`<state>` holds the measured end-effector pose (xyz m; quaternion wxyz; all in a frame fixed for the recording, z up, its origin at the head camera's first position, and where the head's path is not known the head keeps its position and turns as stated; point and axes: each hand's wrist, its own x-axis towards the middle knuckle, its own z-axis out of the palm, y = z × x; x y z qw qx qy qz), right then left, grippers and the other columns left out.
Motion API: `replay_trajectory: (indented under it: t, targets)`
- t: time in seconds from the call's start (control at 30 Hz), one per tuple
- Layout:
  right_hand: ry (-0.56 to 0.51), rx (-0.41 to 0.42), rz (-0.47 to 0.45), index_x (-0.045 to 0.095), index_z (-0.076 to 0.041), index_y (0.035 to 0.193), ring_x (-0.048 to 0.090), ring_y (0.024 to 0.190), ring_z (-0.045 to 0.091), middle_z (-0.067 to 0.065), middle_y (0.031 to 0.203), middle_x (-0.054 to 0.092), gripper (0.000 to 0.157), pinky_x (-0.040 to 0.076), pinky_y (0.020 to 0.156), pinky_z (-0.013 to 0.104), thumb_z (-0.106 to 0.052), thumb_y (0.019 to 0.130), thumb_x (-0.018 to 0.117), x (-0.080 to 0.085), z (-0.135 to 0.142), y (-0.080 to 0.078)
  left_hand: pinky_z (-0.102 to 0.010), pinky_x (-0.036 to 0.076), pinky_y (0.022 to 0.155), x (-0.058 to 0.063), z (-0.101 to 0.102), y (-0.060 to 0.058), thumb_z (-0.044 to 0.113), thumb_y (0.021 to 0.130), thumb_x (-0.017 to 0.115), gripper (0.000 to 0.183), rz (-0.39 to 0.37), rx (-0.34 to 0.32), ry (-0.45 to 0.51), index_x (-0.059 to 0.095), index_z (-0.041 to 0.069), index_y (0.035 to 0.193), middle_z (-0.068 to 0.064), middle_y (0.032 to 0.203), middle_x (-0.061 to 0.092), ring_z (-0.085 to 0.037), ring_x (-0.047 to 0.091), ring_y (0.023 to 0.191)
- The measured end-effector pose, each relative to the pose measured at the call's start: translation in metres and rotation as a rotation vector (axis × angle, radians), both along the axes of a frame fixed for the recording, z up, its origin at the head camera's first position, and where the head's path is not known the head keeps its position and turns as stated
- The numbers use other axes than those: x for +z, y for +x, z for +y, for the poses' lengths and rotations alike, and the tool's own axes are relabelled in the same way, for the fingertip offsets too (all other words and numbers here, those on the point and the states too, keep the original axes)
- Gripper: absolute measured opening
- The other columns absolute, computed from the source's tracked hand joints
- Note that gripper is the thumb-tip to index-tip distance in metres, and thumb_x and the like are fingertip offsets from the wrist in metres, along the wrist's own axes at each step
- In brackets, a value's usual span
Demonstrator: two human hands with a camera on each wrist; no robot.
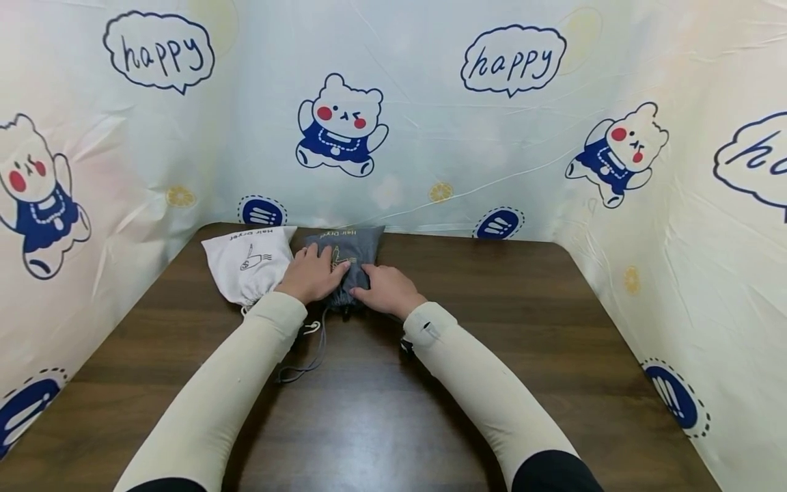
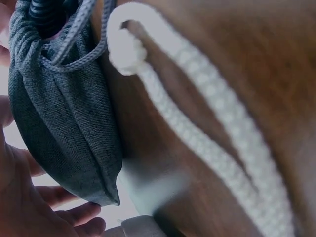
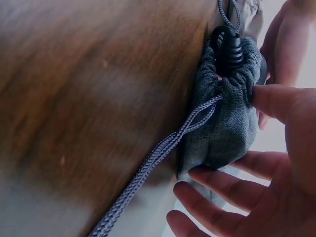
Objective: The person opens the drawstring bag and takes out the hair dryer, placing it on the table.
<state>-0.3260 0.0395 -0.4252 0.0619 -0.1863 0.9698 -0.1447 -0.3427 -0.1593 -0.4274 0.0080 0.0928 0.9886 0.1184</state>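
A dark grey drawstring pouch (image 1: 363, 240) marked "Hair Dryer" lies near the back edge of the table. My left hand (image 1: 312, 275) rests on its left part, fingers spread. At the pouch's right side, my right hand (image 1: 392, 290) touches it with the thumb on top and the other fingers loosely extended along the side. Out of the gathered mouth pokes a black ribbed cable end (image 3: 232, 52); whatever else is inside is hidden. A grey drawstring (image 3: 165, 145) trails from the mouth onto the table. Left of it lies a white drawstring pouch (image 1: 249, 263) with similar print.
The pouches lie on a dark wooden table (image 1: 492, 287). A white cord (image 2: 212, 94) crosses the tabletop beside the grey pouch in the left wrist view. A printed curtain (image 1: 424, 137) with bears and "happy" bubbles hangs around the table's back and sides.
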Motion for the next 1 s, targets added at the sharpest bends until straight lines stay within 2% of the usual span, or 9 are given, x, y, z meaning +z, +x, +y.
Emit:
replay_trajectory:
  t: [0.23, 0.57, 1.0]
  targets:
    - [-0.023, 0.008, -0.023, 0.043, -0.019, 0.159, 0.057, 0.136, 0.026, 0.006, 0.153, 0.056, 0.071, 0.049, 0.109, 0.046, -0.057, 0.101, 0.057, 0.002, 0.004, 0.004, -0.062, 0.020, 0.124, -0.002, 0.001, 0.005, 0.058, 0.108, 0.035, 0.080, 0.027, -0.015, -0.018, 0.028, -0.002, 0.161, -0.035, 0.164, 0.022, -0.052, 0.021, 0.152]
    - [-0.018, 0.019, -0.030, 0.045, -0.020, 0.158, 0.057, 0.136, 0.026, 0.006, 0.152, 0.057, 0.069, 0.049, 0.109, 0.047, -0.056, 0.101, 0.058, 0.003, 0.009, 0.006, -0.062, 0.020, 0.124, 0.000, 0.002, 0.010, 0.060, 0.107, 0.034, 0.082, 0.009, -0.023, -0.031, 0.027, 0.000, 0.162, -0.033, 0.165, 0.021, -0.052, 0.021, 0.153]
    - [-0.034, 0.030, -0.016, 0.046, -0.020, 0.157, 0.058, 0.135, 0.025, 0.006, 0.152, 0.057, 0.068, 0.049, 0.109, 0.046, -0.056, 0.101, 0.058, 0.001, 0.017, 0.009, -0.063, 0.019, 0.124, -0.004, 0.003, 0.009, 0.066, 0.105, 0.030, 0.086, -0.005, -0.033, -0.023, 0.026, 0.002, 0.163, -0.032, 0.166, 0.019, -0.051, 0.019, 0.154]
